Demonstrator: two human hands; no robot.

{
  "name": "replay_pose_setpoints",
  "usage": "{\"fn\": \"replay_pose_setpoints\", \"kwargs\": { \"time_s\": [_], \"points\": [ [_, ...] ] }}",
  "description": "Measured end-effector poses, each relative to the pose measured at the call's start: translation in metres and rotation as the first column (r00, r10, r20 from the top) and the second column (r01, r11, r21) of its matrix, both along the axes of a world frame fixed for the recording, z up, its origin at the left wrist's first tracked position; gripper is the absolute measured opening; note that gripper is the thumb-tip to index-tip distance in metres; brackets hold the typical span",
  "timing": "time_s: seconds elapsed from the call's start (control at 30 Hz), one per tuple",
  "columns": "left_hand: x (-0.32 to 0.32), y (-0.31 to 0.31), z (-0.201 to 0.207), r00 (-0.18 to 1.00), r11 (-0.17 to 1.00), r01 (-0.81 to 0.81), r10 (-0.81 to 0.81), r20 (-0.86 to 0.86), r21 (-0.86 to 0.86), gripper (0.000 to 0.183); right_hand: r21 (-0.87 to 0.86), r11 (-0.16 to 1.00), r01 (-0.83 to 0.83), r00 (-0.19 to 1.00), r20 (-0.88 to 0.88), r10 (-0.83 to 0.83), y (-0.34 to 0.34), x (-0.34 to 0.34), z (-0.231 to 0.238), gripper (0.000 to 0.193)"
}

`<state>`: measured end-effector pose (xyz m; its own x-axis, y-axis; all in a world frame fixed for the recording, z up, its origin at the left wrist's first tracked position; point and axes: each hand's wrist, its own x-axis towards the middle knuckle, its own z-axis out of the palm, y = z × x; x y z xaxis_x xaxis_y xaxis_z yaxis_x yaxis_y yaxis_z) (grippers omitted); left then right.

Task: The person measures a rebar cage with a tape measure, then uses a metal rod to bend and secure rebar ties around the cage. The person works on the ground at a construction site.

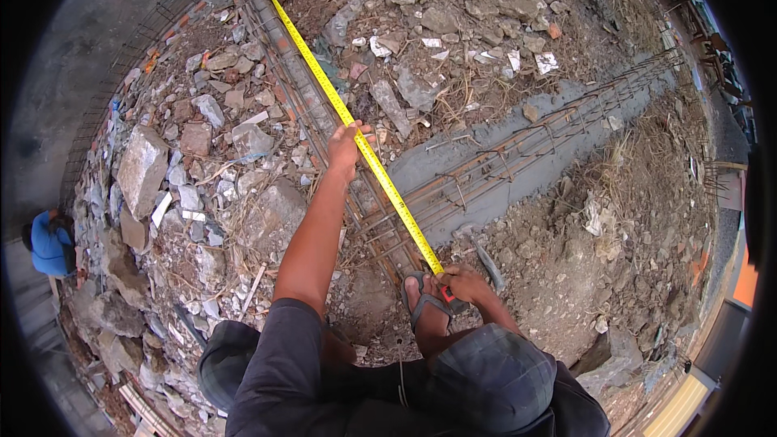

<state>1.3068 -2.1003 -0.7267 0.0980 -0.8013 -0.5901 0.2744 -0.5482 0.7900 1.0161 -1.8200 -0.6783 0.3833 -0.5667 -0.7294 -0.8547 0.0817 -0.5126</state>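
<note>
A yellow tape measure blade [380, 171] runs out in a long line from near my sandalled foot to the far upper left, along a rebar cage [301, 95]. Partway along, my left hand [346, 148] is closed around the blade, its fingertips showing past the right edge. Down by the foot, my right hand [469, 285] grips the red and black tape measure case [450, 297]; part of the case is hidden by the fingers. Beneath the near stretch of blade, a second rebar cage [502, 152] meets the first and extends right over grey concrete.
Broken rock and rubble [231, 133] cover the ground at left. Loose soil [558, 247] with dry roots lies at right. A large rock [142, 170] sits among the rubble. At the far left edge a person in a blue shirt [50, 243] is crouching.
</note>
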Motion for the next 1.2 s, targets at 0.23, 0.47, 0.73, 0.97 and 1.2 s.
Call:
{"fn": "replay_pose_setpoints", "kwargs": {
  "time_s": [0.23, 0.47, 0.73, 0.97, 1.2],
  "points": [
    [-0.008, 0.007, 0.006, 0.999, 0.999, 0.043, -0.043, -0.029, -0.032, 0.032, -0.042, 0.999, 0.03, 0.995, 0.1, -0.026, 0.007, -0.012, -0.013, 0.029],
    [-0.012, 0.021, 0.009, 0.993, 0.991, 0.113, -0.115, -0.039, -0.068, 0.032, -0.231, 0.969, 0.09, 0.989, 0.135, -0.06, 0.021, -0.017, -0.025, 0.029],
    [-0.012, 0.067, 0.025, 0.973, 0.98, 0.198, -0.194, 0.123, -0.022, 0.044, 0.013, 0.965, 0.262, 0.965, 0.017, -0.263, 0.002, 0.006, -0.011, 0.034],
    [0.01, 0.158, 0.031, 0.814, 0.962, 0.19, -0.043, 0.58, -0.195, 0.044, -0.077, 0.979, 0.187, 0.981, 0.068, -0.182, 0.007, 0.006, -0.022, 0.03],
    [-0.003, 0.235, 0.032, 0.425, 0.799, 0.535, 0.028, 0.905, -0.275, 0.065, -0.048, 0.922, 0.384, 0.912, 0.179, -0.37, 0.016, 0.004, -0.043, 0.029]
  ]
}}
